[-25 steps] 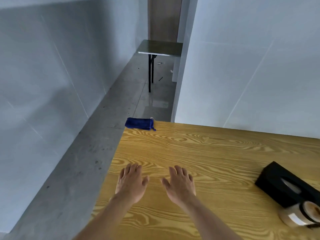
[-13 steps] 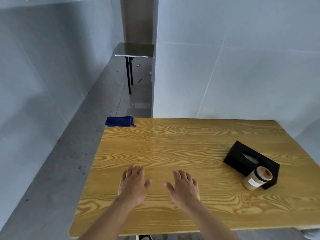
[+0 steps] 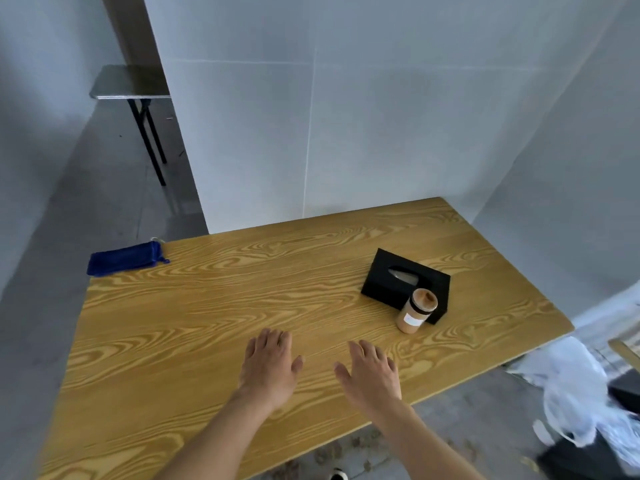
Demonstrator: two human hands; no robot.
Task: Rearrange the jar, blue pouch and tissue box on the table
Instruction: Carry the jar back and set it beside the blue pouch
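A wood-grain surface (image 3: 214,327) stands against pale grey wall panels, with a bare concrete floor to its left. Further back along that floor a small dark folding table (image 3: 128,83) sits on thin black legs. At the lower right, off the surface's edge, lies a heap of crumpled white plastic (image 3: 571,389), blurred.

On the right half of the surface rests the black tissue box (image 3: 388,284), lying flat with its slot facing up; its long axis runs diagonally from far left to near right. The jar (image 3: 417,310) stands upright just in front of the box's near right end, brown lid up, touching or nearly touching it. The blue pouch (image 3: 123,259) lies flat at the far left corner, well apart from both, its long axis along the far edge and its drawstring end pointing right.

Both hands are spread palm-down and hold nothing: the left hand (image 3: 270,367) and right hand (image 3: 372,374) sit side by side near the front edge, nothing between them and the jar.
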